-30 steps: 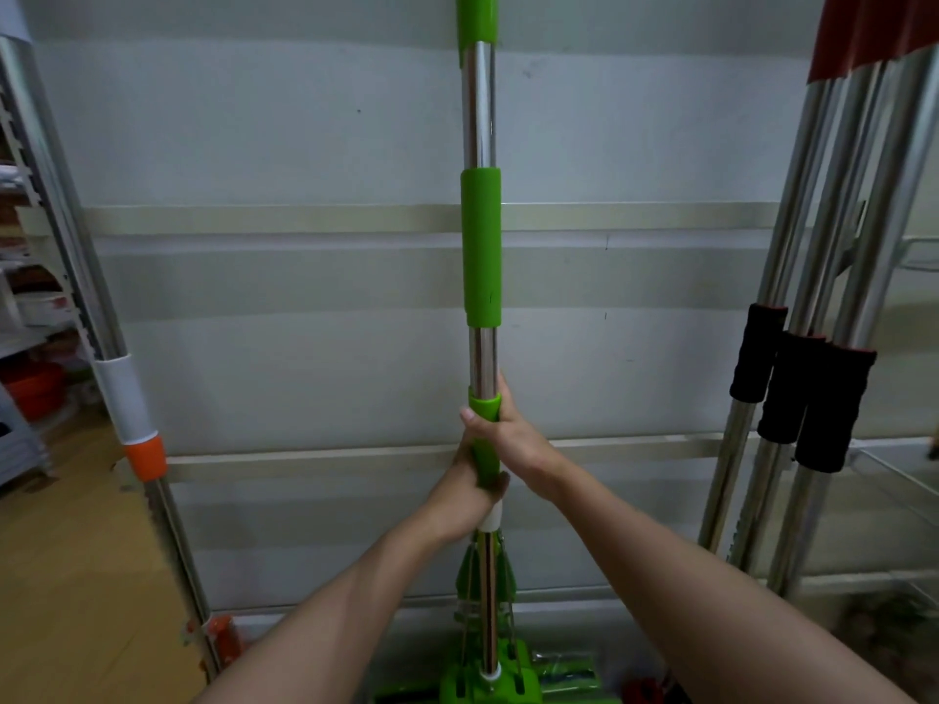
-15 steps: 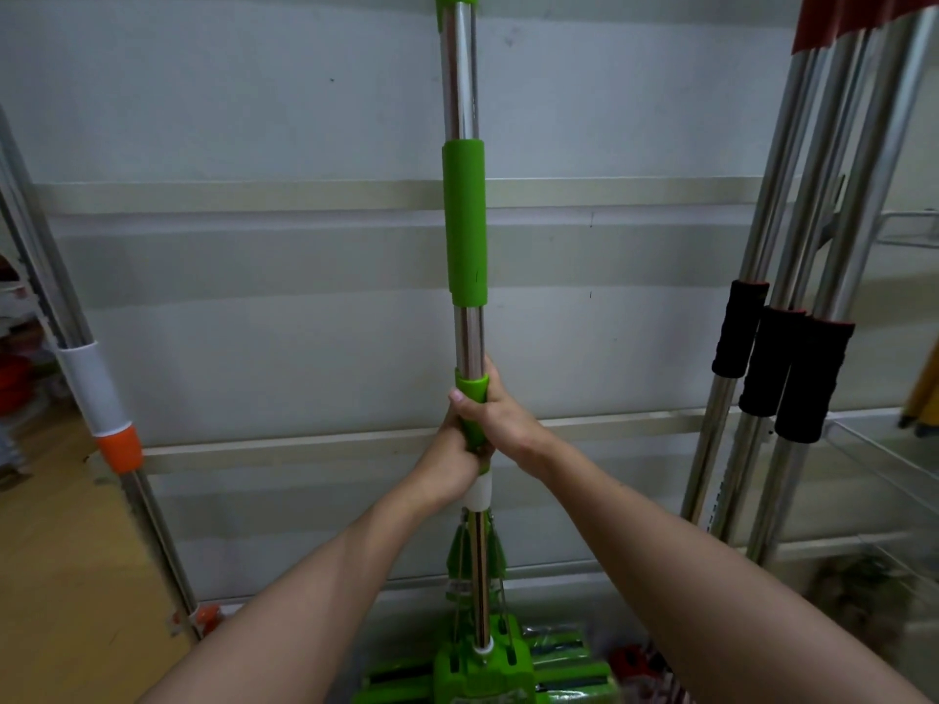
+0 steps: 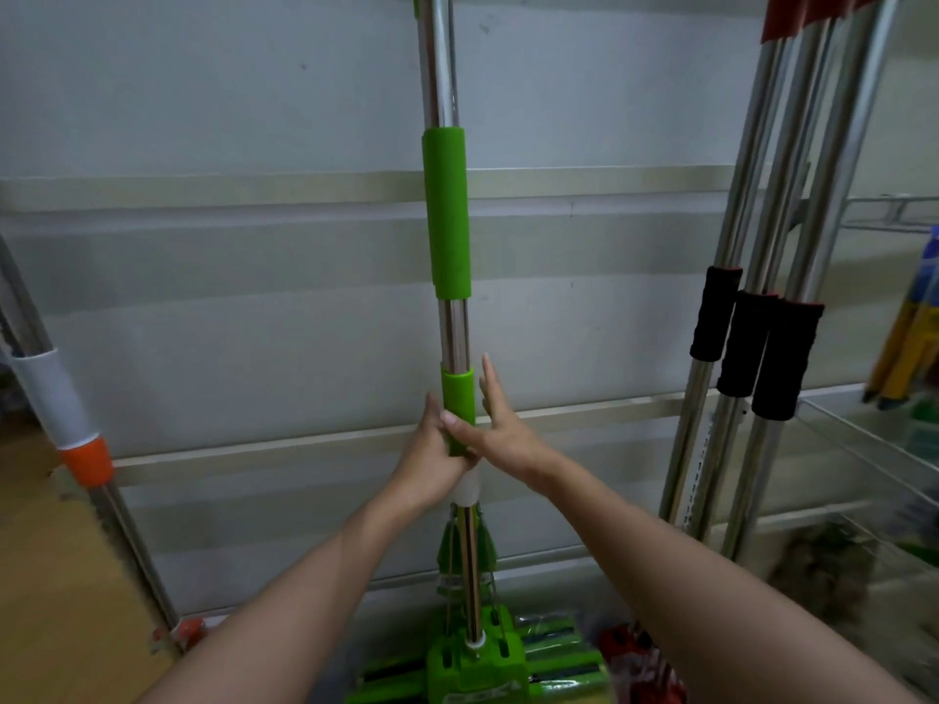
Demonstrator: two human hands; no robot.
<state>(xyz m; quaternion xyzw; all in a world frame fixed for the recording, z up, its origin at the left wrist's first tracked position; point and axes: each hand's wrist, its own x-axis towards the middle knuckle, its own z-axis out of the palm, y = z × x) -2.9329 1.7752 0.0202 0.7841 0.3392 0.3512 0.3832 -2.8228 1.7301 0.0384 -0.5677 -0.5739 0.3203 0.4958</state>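
My left hand (image 3: 432, 467) clamps round the mop (image 3: 447, 215) at the foot of its green collar (image 3: 457, 396). My right hand (image 3: 500, 429) lies open against the collar, fingers straight, thumb across it. The mop stands upright by the wall. To its right lean black-gripped poles (image 3: 747, 343) and a wire basket (image 3: 864, 433) (contents too blurred to tell).

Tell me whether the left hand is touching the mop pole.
Touching. The head view shows the left hand wrapped round the mop pole at the bottom of its green collar, with no gap between them.
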